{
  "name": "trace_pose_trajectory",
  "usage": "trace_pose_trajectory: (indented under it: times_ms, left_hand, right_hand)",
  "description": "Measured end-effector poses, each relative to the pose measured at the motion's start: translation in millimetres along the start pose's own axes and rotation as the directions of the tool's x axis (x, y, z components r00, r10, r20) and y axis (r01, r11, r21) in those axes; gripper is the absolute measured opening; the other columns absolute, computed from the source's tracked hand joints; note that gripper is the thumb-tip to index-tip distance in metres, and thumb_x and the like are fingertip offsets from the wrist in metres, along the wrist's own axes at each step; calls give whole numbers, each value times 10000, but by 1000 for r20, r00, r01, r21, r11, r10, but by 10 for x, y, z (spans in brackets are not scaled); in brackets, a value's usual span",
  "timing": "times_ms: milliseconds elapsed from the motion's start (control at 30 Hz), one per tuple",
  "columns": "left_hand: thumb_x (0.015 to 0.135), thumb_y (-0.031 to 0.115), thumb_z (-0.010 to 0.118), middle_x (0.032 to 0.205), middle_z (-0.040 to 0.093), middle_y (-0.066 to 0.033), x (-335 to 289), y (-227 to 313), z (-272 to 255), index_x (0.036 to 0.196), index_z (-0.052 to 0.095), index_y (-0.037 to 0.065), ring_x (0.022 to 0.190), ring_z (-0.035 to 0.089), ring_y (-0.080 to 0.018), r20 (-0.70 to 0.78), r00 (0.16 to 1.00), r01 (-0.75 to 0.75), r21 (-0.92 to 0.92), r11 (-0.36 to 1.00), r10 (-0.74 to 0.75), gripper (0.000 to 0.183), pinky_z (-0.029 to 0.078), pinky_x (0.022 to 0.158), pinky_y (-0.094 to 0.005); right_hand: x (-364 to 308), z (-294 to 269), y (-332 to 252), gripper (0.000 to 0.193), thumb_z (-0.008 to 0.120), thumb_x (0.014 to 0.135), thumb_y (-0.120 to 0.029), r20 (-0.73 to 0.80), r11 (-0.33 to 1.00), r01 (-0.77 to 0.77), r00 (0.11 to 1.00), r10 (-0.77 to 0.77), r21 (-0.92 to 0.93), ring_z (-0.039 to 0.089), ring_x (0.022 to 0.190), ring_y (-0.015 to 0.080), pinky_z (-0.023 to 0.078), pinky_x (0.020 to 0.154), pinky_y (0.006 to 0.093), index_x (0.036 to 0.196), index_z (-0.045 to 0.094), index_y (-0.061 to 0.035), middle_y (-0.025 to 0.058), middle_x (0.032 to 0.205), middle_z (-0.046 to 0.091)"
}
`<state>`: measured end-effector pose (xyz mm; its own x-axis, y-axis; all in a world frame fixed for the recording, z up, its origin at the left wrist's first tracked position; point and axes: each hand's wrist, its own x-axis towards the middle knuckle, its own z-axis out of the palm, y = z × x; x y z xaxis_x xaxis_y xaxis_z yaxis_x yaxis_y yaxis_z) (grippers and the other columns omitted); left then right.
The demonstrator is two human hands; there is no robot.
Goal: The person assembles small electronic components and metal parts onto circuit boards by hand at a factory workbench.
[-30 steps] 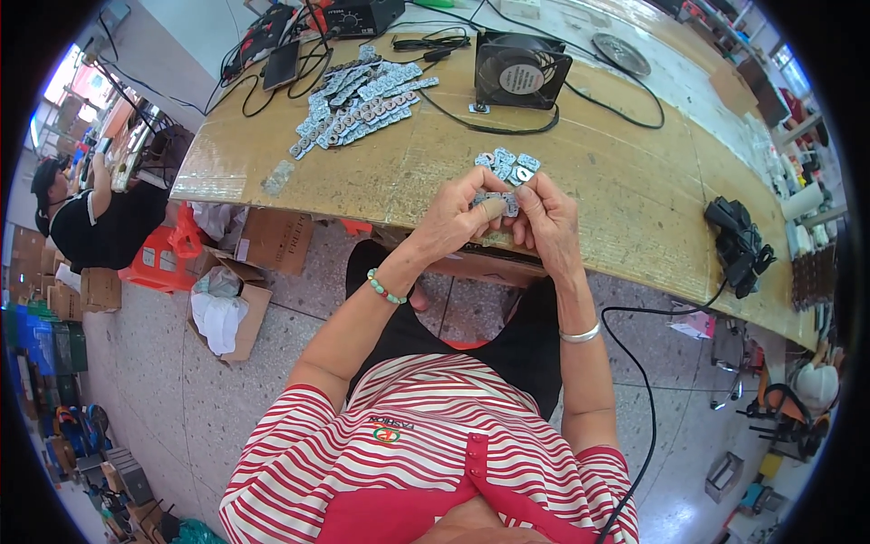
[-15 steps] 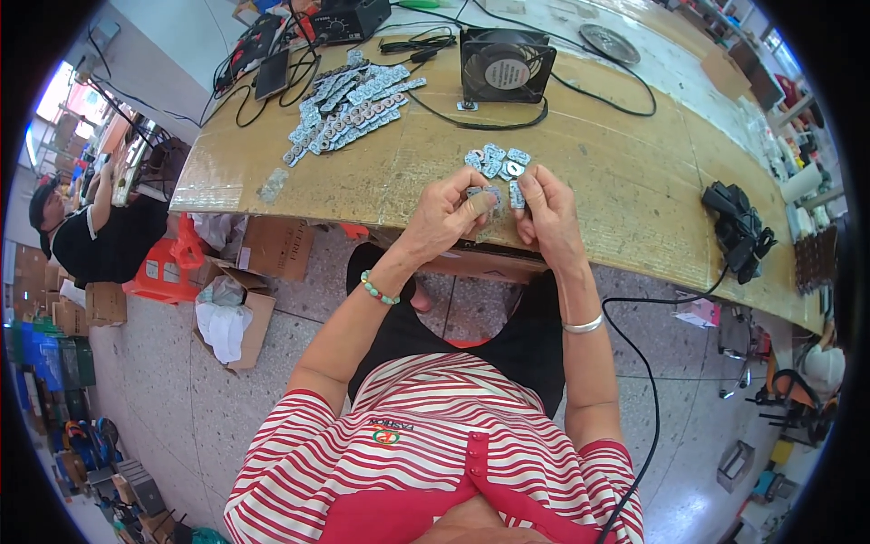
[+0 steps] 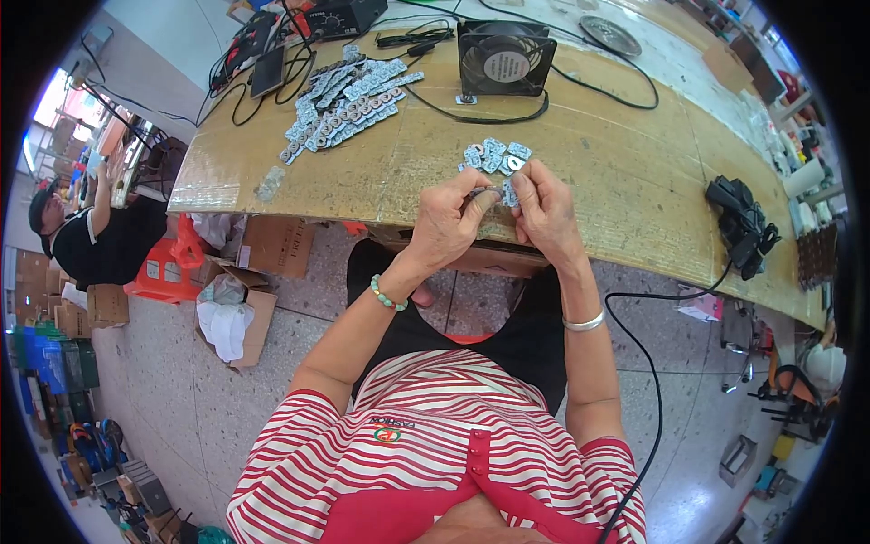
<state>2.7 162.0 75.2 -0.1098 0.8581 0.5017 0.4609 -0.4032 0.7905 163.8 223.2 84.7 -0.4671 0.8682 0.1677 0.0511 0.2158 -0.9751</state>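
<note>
My left hand and my right hand meet over the near edge of the wooden table. Between their fingertips they pinch a small grey-blue flat part. Just beyond my fingers lies a small cluster of the same parts on the table. My left wrist wears a green bead bracelet, my right wrist a silver bangle.
A large heap of the same parts lies at the table's far left, with a black square fan behind the cluster. A black tool with a cable lies at the right. Another person sits at left, beside cardboard boxes.
My hands stay together at the table edge, fingers shifting slightly on the small part; the view has drifted a little.
</note>
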Motion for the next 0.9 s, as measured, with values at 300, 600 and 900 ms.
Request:
trace_pose_trajectory:
  times_ms: [300,600,900]
  left_hand:
    - [884,77,684,628,579,-14,-19,3,4,918,603,35,538,513,-66,-28,998,56,-48,997,-58,98,403,502,-251]
    - [919,104,669,671,608,0,30,57,-41,934,625,38,554,527,-53,41,981,192,-209,959,-187,81,399,488,-215]
    - [925,91,650,855,658,-19,143,89,-141,978,644,7,655,595,-65,328,913,380,-472,795,-242,100,487,559,-206]
  right_hand:
    - [-20,32,12,195,538,1000,-168,-31,995,-51,998,54,81,478,398,68,371,358,238,876,528,-18,8,586,526]
    - [19,53,-53,166,559,984,-139,-144,991,-47,987,65,125,469,416,50,345,366,237,872,537,-17,-6,570,517]
    - [-3,108,-67,215,620,939,-168,-167,993,-34,986,15,-114,575,569,93,446,509,276,809,572,-3,69,641,620]
